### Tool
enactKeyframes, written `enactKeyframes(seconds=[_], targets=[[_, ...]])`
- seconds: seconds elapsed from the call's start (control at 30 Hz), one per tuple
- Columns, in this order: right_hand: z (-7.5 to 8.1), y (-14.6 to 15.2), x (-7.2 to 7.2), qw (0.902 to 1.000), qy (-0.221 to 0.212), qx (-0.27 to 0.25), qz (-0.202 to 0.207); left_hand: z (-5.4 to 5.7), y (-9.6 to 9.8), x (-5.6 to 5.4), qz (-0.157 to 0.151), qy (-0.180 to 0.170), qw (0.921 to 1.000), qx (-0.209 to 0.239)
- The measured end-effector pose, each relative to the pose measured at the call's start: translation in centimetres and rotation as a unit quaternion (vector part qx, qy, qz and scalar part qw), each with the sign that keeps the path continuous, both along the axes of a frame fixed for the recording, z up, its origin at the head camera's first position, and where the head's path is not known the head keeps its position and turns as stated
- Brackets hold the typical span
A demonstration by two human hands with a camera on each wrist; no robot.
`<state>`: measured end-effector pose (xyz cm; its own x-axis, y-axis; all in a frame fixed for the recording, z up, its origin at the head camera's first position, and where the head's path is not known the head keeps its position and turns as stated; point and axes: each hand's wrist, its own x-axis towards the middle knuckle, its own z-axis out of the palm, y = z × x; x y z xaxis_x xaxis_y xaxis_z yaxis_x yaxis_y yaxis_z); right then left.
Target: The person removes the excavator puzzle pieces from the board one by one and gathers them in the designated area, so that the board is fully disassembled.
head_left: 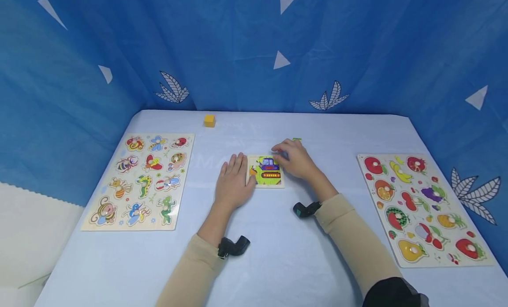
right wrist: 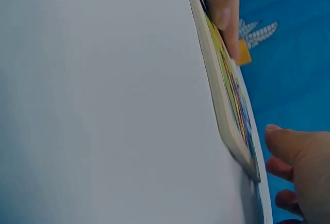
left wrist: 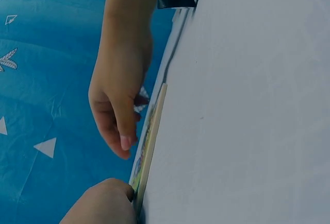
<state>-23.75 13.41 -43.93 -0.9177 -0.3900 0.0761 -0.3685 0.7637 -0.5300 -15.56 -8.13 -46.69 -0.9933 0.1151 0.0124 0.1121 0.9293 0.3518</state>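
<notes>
A small wooden puzzle board (head_left: 271, 181) with a purple and yellow tracked digger picture lies flat in the middle of the table. My left hand (head_left: 235, 183) rests along its left side, fingers straight and thumb touching the picture's edge. Over the board's upper right corner hovers my right hand (head_left: 295, 159), its fingers loosely bent. Nothing shows between the thumb and fingers of the right hand (right wrist: 309, 170) in the right wrist view, where the hand sits just off the board's end. Just past that hand lies a small green piece (head_left: 296, 139), partly hidden by it.
An insect peg puzzle (head_left: 148, 212) lies on the left and a fruit peg puzzle (head_left: 430, 259) on the right. A yellow cube (head_left: 209, 121) stands near the back edge of the white-covered table (head_left: 278, 263). Blue curtain (head_left: 238, 42) hangs behind.
</notes>
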Motion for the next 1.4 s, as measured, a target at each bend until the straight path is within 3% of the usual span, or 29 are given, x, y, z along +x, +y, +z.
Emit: enactKeyframes(seconds=[0.2,0.77,1.17,1.4], targets=[[-0.5,-1.3,0.7,0.9991,0.004,0.027,0.032,-0.1,0.0,0.0,-0.002,0.004,1.0000,-0.006],[-0.6,-2.1,0.7,0.9992,-0.032,0.020,0.012,0.4,0.8,-0.4,0.018,0.010,0.9997,0.010],[-0.8,-2.5,1.2,0.9968,-0.063,-0.048,-0.009,0.4,0.8,-0.3,0.031,0.013,0.9994,0.011],[-1.1,-2.1,1.2,0.9901,-0.074,-0.118,-0.017,0.3,0.8,-0.2,0.031,0.014,0.9994,0.011]])
